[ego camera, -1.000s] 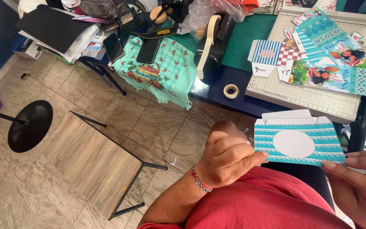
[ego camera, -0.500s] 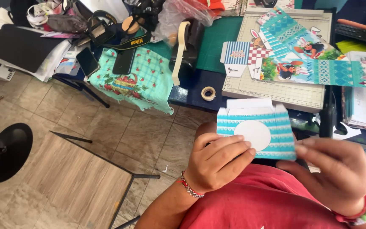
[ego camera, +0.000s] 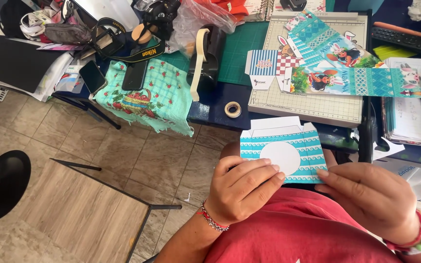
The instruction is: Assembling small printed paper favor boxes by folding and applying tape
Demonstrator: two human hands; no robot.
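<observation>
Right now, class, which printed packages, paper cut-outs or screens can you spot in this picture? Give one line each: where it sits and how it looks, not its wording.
Flat turquoise wave-striped paper box blank with a white circle: held in both hands, over the lap.
Small blue-striped and red-checked paper box cut-out: on the gridded cutting mat.
Long turquoise cartoon-printed paper strip: across the mat's right side.
Two dark phones, screens off: on the green strawberry cloth's upper edge.

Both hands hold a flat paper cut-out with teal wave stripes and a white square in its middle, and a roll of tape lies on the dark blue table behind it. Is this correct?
Not quite. The head view shows a white circle, not a square, in the middle of the paper cut-out. The rest stands: the left hand and the right hand both hold it, and the roll of tape lies on the dark blue table behind it.
</observation>
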